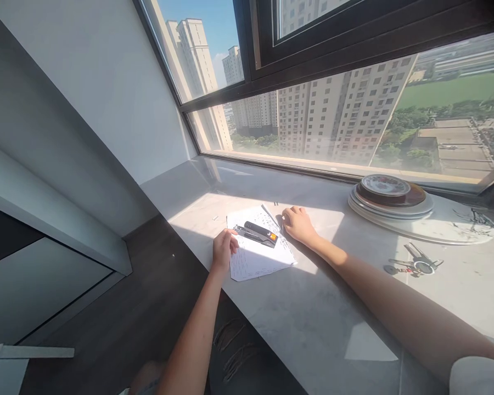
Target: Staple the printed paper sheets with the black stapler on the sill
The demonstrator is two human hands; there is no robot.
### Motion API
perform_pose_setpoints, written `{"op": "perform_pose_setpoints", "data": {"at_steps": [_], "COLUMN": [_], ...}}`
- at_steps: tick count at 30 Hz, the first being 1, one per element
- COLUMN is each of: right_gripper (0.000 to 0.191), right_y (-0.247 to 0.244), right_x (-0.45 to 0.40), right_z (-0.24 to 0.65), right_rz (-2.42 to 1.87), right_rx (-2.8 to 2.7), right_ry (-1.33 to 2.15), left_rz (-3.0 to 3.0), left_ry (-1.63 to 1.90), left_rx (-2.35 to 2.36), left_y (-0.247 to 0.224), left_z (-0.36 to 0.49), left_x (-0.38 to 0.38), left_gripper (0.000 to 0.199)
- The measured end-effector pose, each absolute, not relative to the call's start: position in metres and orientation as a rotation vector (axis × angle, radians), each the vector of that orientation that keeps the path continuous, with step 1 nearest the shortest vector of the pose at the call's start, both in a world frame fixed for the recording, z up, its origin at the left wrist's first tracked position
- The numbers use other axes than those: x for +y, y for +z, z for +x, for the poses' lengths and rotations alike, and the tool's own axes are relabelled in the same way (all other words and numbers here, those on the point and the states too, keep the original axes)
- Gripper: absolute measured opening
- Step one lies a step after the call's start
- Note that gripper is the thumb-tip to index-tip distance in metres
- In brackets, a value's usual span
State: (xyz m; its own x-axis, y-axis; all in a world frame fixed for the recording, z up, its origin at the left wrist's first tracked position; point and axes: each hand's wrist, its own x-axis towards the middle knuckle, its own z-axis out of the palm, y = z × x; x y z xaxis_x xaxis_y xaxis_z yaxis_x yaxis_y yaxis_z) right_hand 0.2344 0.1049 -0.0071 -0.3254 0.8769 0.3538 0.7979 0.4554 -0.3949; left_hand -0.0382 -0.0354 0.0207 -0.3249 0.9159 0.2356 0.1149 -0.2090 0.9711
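Stapler (260, 229), black with an orange-and-white label, lying on printed sheets of paper (255, 267) upon a pale marbled counter (296, 323); clock directions are read from it, twelve being toward the top of the view. Its long parts spread apart toward ten o'clock and meet at the labelled end, toward four. The left hand (223, 250), at eight o'clock, has its thumb and fingertips drawn together at the spread end; whether these grip the metal or merely rest beside it cannot be told. The right hand (300, 224), between two and three o'clock, rests with curled fingers just beside the paper's edge; whether it grasps anything cannot be told. Two small dark pieces (276, 203) lie at one o'clock. Farther off, between two and three, stand stacked plates (386, 185); a metal stand (423, 267) lies just past three. A dark-framed window (247, 86) spans eleven to two, with tall buildings (329, 112) at one and a green field (456, 89) at two.
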Motion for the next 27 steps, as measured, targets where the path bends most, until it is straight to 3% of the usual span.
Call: {"op": "perform_pose_setpoints", "data": {"at_steps": [4,8,11,14,19,27], "right_gripper": [0.024,0.02,0.019,0.02,0.02,0.02], "right_y": [-0.004,-0.001,0.001,0.003,0.006,0.004], "right_x": [0.103,0.1,0.098,0.097,0.094,0.094], "right_z": [0.234,0.232,0.231,0.231,0.232,0.232], "right_rz": [-1.39,-1.399,-1.401,-1.407,-1.404,-1.369], "right_rx": [-2.22,-2.233,-2.252,-2.28,-2.294,-2.301], "right_ry": [0.201,0.199,0.182,0.173,0.193,0.168], "left_rz": [1.22,1.297,1.425,1.582,1.77,1.861], "left_ry": [1.721,1.72,1.5,1.138,0.833,1.181], "left_rx": [1.604,2.106,2.385,2.521,2.547,2.328], "left_y": [0.019,0.016,0.014,0.01,0.006,-0.004], "left_z": [-0.048,-0.079,-0.102,-0.112,-0.114,-0.12], "left_x": [-0.027,-0.004,0.017,0.034,0.043,0.034], "left_gripper": [0.027,0.009,0.042,0.046,0.035,0.029]}}
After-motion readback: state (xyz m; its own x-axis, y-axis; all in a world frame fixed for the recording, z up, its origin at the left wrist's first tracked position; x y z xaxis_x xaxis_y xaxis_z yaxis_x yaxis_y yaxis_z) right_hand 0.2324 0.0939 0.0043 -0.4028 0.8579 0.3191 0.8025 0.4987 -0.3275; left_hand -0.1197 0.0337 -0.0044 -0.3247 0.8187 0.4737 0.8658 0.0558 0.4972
